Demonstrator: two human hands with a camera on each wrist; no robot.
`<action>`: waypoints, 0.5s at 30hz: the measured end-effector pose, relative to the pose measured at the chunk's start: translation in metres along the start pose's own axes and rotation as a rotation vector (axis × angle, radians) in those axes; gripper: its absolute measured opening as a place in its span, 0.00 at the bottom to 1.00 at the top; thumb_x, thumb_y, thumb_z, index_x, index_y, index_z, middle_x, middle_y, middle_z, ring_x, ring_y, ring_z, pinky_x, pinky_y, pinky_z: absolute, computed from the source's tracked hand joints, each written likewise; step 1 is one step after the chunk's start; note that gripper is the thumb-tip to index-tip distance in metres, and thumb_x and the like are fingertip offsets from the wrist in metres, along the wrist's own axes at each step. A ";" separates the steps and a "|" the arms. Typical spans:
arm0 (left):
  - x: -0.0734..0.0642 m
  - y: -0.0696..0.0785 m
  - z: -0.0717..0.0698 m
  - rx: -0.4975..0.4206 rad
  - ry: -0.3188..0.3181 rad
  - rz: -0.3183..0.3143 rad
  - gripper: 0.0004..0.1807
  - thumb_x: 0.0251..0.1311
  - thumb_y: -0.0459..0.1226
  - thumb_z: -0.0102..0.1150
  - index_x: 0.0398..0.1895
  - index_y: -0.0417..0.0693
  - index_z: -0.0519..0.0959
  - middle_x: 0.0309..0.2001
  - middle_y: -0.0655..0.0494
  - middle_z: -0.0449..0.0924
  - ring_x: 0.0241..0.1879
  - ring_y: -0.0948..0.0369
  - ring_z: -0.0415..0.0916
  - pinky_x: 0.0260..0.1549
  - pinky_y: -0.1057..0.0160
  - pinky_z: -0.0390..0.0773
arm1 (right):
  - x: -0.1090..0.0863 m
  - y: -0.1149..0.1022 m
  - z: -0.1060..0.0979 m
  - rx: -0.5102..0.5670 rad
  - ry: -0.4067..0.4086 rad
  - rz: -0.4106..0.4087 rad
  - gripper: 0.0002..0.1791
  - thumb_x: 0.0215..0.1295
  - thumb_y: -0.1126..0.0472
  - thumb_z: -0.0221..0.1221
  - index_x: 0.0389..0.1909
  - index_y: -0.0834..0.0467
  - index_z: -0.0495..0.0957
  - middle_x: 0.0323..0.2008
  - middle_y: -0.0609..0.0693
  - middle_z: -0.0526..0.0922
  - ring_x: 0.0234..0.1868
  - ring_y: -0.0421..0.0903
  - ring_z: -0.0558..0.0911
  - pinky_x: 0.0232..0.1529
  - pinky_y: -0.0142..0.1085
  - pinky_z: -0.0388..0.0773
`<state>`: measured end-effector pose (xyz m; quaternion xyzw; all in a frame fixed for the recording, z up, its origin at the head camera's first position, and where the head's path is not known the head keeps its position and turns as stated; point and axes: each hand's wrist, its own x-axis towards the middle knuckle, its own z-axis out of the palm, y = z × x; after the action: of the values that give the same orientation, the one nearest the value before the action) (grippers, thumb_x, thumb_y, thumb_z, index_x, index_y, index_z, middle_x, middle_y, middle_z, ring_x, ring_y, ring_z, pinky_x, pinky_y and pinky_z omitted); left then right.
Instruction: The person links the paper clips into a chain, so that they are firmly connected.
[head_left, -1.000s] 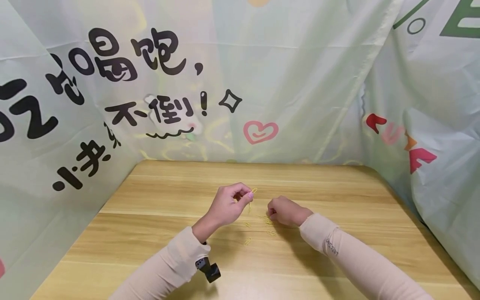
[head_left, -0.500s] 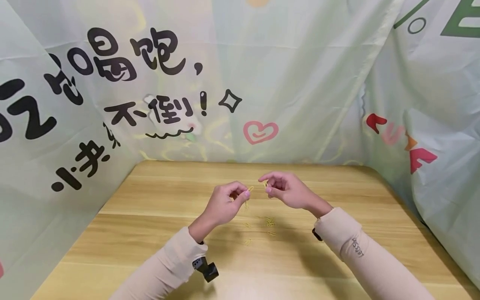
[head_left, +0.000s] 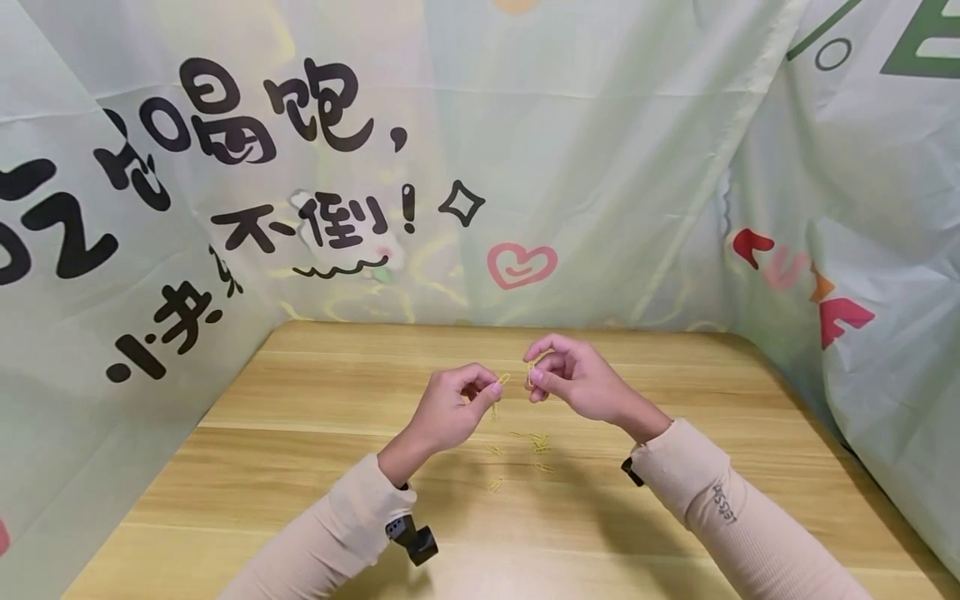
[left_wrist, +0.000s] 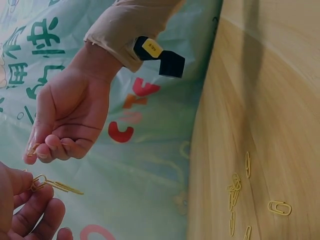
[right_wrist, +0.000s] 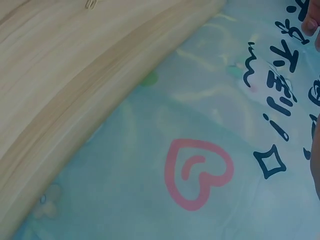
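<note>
Above the table, my left hand (head_left: 453, 410) pinches a yellow paper clip (head_left: 505, 379) between thumb and index finger. Other clips hang linked below it; in the left wrist view these linked paper clips (left_wrist: 59, 186) stick out past the fingertips. Close by on the right, my right hand (head_left: 588, 385) pinches a single yellow paper clip (head_left: 532, 372), its fingers curled. A small gap separates the two hands. The left wrist view has the right-hand clip (left_wrist: 33, 149) mostly covered by fingers. Only part of a hand (right_wrist: 311, 22) enters the right wrist view, at its right edge.
Below the hands, a small pile of yellow paper clips (head_left: 540, 444) lies on the wooden table (head_left: 300, 467). Several single clips lie around it, one loose clip (head_left: 495, 484) nearer the front. A printed curtain (head_left: 600, 167) encloses the back and sides.
My right hand has risen from the pile of clips with one paper clip and come up beside the left hand. The left hand stays nearly in place, still pinching its linked clips.
</note>
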<state>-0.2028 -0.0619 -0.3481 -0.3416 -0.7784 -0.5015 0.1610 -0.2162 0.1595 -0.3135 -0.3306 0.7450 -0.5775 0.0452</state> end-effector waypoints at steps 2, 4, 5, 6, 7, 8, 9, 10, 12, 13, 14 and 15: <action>0.000 0.000 0.000 0.002 -0.001 0.002 0.05 0.64 0.31 0.58 0.32 0.40 0.81 0.25 0.54 0.81 0.23 0.64 0.73 0.25 0.60 0.77 | 0.000 0.000 0.000 0.025 -0.001 -0.008 0.06 0.69 0.76 0.51 0.44 0.73 0.68 0.29 0.63 0.81 0.29 0.45 0.84 0.36 0.39 0.82; 0.000 0.001 0.000 0.002 -0.001 0.002 0.05 0.64 0.31 0.58 0.32 0.39 0.81 0.25 0.53 0.81 0.23 0.63 0.73 0.25 0.60 0.77 | 0.000 0.000 0.000 0.033 -0.006 -0.021 0.05 0.69 0.75 0.50 0.43 0.73 0.68 0.29 0.64 0.81 0.29 0.45 0.84 0.35 0.39 0.82; -0.001 0.001 -0.001 0.001 -0.002 0.001 0.05 0.64 0.31 0.58 0.32 0.40 0.81 0.25 0.53 0.81 0.23 0.63 0.73 0.25 0.60 0.77 | 0.001 0.000 0.000 0.026 -0.004 -0.031 0.04 0.69 0.75 0.51 0.42 0.73 0.68 0.29 0.62 0.81 0.29 0.46 0.84 0.35 0.39 0.82; -0.001 0.002 -0.001 0.003 -0.001 -0.001 0.05 0.64 0.31 0.58 0.32 0.40 0.81 0.25 0.54 0.81 0.23 0.63 0.73 0.25 0.60 0.77 | 0.001 0.000 0.000 0.019 -0.001 -0.040 0.03 0.69 0.75 0.51 0.40 0.72 0.68 0.29 0.62 0.81 0.29 0.46 0.83 0.34 0.39 0.82; -0.001 0.002 -0.001 0.003 -0.001 -0.003 0.05 0.64 0.31 0.58 0.32 0.41 0.81 0.25 0.54 0.81 0.23 0.63 0.73 0.25 0.60 0.77 | 0.001 0.000 0.000 0.007 0.003 -0.050 0.02 0.69 0.75 0.51 0.39 0.71 0.69 0.29 0.62 0.80 0.29 0.46 0.83 0.34 0.38 0.81; -0.001 0.001 -0.001 0.005 -0.003 -0.006 0.05 0.64 0.31 0.58 0.32 0.41 0.81 0.26 0.53 0.81 0.23 0.63 0.73 0.25 0.60 0.77 | 0.001 0.000 0.001 -0.004 0.009 -0.057 0.01 0.69 0.74 0.51 0.38 0.70 0.69 0.28 0.62 0.80 0.28 0.47 0.82 0.33 0.38 0.81; -0.001 0.001 -0.001 0.006 -0.003 -0.008 0.05 0.64 0.32 0.58 0.32 0.41 0.81 0.26 0.53 0.81 0.23 0.63 0.73 0.25 0.60 0.77 | 0.001 0.000 0.001 -0.008 0.014 -0.058 0.01 0.69 0.74 0.51 0.37 0.68 0.69 0.28 0.61 0.79 0.27 0.47 0.82 0.32 0.38 0.81; -0.001 0.001 -0.001 0.009 -0.005 -0.011 0.05 0.65 0.32 0.57 0.32 0.41 0.81 0.26 0.51 0.81 0.24 0.64 0.73 0.25 0.60 0.77 | 0.001 0.000 0.001 -0.010 0.018 -0.055 0.03 0.69 0.74 0.51 0.36 0.66 0.69 0.27 0.61 0.79 0.27 0.47 0.81 0.31 0.38 0.81; -0.001 0.000 -0.001 0.011 -0.006 -0.015 0.05 0.65 0.32 0.57 0.32 0.41 0.81 0.26 0.49 0.81 0.24 0.64 0.73 0.25 0.59 0.77 | 0.001 0.000 0.002 -0.003 0.022 -0.038 0.04 0.70 0.75 0.50 0.36 0.63 0.68 0.26 0.61 0.78 0.25 0.46 0.81 0.31 0.38 0.81; -0.001 -0.001 -0.001 0.010 -0.007 -0.015 0.05 0.65 0.32 0.57 0.32 0.40 0.81 0.26 0.48 0.81 0.24 0.63 0.73 0.25 0.59 0.77 | 0.001 -0.001 0.002 0.007 0.023 -0.028 0.05 0.70 0.75 0.50 0.36 0.63 0.68 0.26 0.61 0.79 0.25 0.46 0.81 0.32 0.39 0.82; -0.001 -0.001 -0.001 0.011 -0.007 -0.015 0.05 0.65 0.32 0.57 0.32 0.40 0.81 0.26 0.48 0.81 0.24 0.64 0.73 0.25 0.59 0.77 | 0.001 -0.001 0.002 0.021 0.022 -0.019 0.05 0.70 0.75 0.50 0.37 0.63 0.68 0.26 0.61 0.79 0.26 0.46 0.82 0.33 0.40 0.82; -0.001 -0.001 -0.001 0.010 -0.006 -0.015 0.05 0.65 0.32 0.57 0.32 0.40 0.81 0.26 0.48 0.81 0.24 0.63 0.73 0.25 0.59 0.77 | 0.001 0.000 0.002 0.038 0.020 -0.013 0.04 0.70 0.75 0.50 0.37 0.64 0.68 0.27 0.61 0.79 0.27 0.46 0.83 0.35 0.41 0.83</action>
<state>-0.2029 -0.0634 -0.3491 -0.3366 -0.7838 -0.4979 0.1565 -0.2158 0.1572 -0.3134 -0.3290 0.7321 -0.5951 0.0403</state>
